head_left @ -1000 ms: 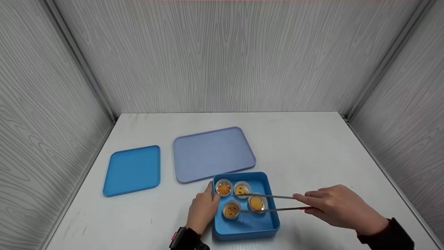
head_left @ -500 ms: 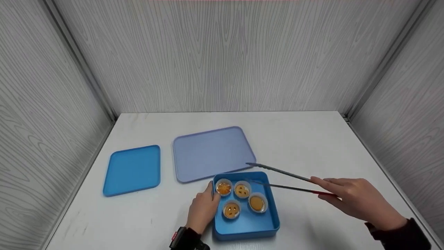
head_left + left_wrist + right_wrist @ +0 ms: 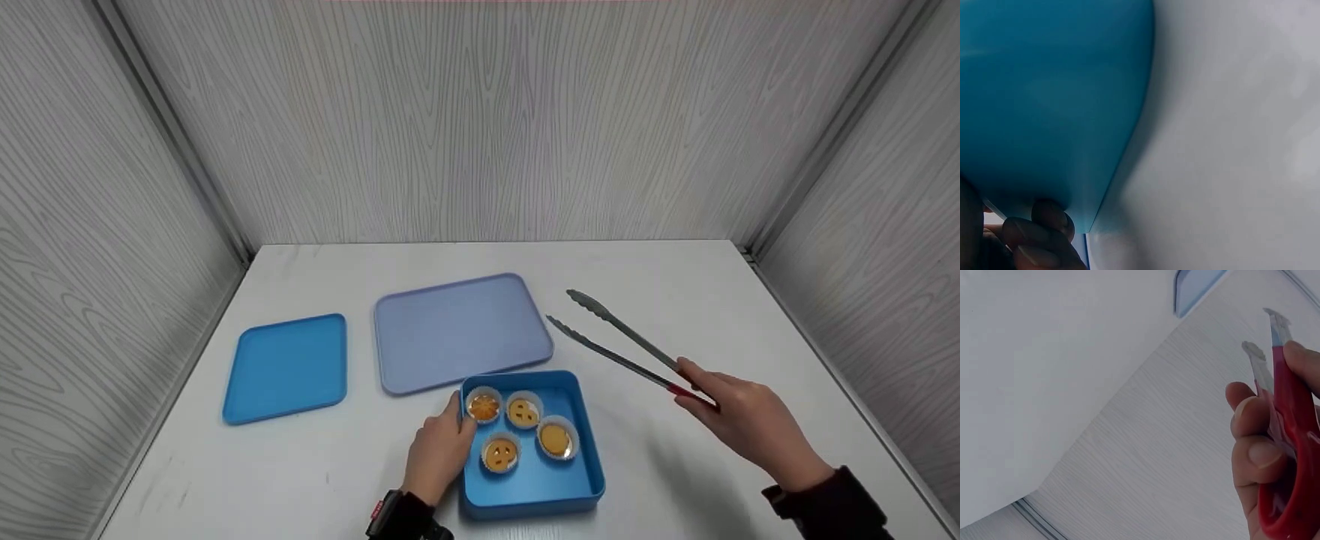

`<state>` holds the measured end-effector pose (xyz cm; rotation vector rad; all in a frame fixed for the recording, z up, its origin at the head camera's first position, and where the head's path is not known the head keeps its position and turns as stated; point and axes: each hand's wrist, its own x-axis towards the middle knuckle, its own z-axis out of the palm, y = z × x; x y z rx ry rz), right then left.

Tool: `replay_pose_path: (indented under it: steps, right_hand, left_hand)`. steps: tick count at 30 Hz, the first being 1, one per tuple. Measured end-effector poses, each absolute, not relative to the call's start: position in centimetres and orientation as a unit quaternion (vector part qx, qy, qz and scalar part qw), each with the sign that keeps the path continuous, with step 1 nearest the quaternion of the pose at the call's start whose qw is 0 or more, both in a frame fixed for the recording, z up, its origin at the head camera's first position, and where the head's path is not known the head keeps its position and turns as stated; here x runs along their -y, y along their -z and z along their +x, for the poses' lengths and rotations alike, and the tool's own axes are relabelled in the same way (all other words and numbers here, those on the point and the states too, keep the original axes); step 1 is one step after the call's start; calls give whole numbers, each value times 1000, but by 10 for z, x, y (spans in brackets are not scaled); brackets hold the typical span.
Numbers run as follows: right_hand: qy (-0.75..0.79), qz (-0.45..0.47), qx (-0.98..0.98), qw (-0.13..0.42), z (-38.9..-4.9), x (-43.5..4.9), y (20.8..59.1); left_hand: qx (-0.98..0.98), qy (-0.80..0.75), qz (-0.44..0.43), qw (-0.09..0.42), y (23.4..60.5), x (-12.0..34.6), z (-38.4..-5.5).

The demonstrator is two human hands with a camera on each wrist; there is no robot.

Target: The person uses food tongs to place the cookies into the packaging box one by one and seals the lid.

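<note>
My right hand (image 3: 750,424) grips metal tongs (image 3: 630,330) by their red handles (image 3: 1292,410). The tongs' arms are spread apart in the air, pointing back and left, with nothing between the tips. My left hand (image 3: 439,454) holds the left wall of a deep blue box (image 3: 540,491) in the head view. Its fingertips (image 3: 1039,233) lie against the box's outer side in the left wrist view. Inside the box sit several small round pastries in pale cups, among them a plain-topped pastry (image 3: 555,439) and a pastry with small holes (image 3: 500,454).
A lavender tray (image 3: 461,334) lies behind the box, close to its back edge. Farther left is a flat blue tray (image 3: 289,367). The white table (image 3: 660,292) is enclosed by grey wood-grain panels (image 3: 480,127) at the back and both sides.
My right hand has drawn the tongs out of the box and lifted them back and right, their arms now angled upward. The pastries and my left hand have stayed in place.
</note>
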<state>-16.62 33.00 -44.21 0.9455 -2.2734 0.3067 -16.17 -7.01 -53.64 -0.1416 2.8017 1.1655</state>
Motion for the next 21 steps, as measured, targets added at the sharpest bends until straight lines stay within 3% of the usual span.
replay_pose_path:
  steps: [8, 21]
  right_hand:
    - [-131, 278, 896, 321, -170, -321, 459]
    - [-161, 170, 944, 233, -177, -312, 489]
  left_hand:
    - [-920, -383, -52, 61, 537, 70, -163]
    - [-918, -386, -54, 65, 536, 70, -163]
